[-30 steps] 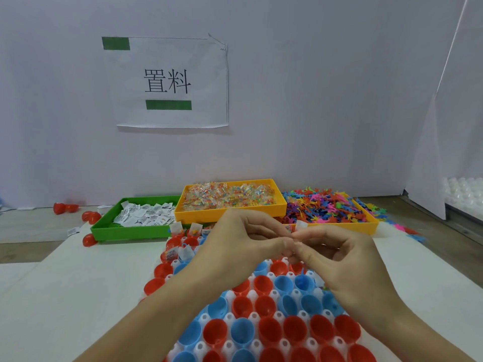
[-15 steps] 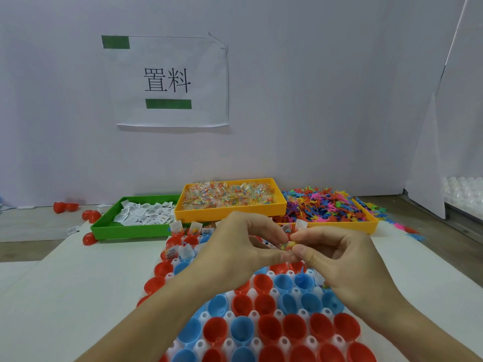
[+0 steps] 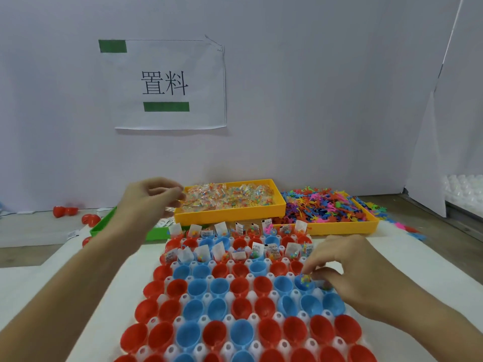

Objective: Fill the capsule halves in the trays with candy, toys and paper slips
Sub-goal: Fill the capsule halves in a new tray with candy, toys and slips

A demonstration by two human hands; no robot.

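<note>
A white tray (image 3: 229,277) holds rows of red and blue capsule halves; the two far rows carry paper slips and candy, the near rows are bare. My right hand (image 3: 347,280) pinches a small candy packet (image 3: 306,278) in a blue capsule half (image 3: 300,284) at the tray's right side. My left hand (image 3: 150,198) hovers with curled fingers at the left corner of the orange candy tray (image 3: 230,213); motion blur hides whether it holds anything. A yellow tray (image 3: 339,227) of coloured toys stands to the right. A green tray (image 3: 103,227) with paper slips (image 3: 163,222) is partly hidden behind my left forearm.
Loose red capsule halves (image 3: 65,211) lie on the table at the far left. A white wall with a paper sign (image 3: 167,84) closes the back. At the right edge sits a tray of clear capsules (image 3: 464,194) behind a white panel.
My hands have parted from the packet they held together. The left hand rose to the candy tray. The right hand dropped with the packet to a blue capsule half on the right.
</note>
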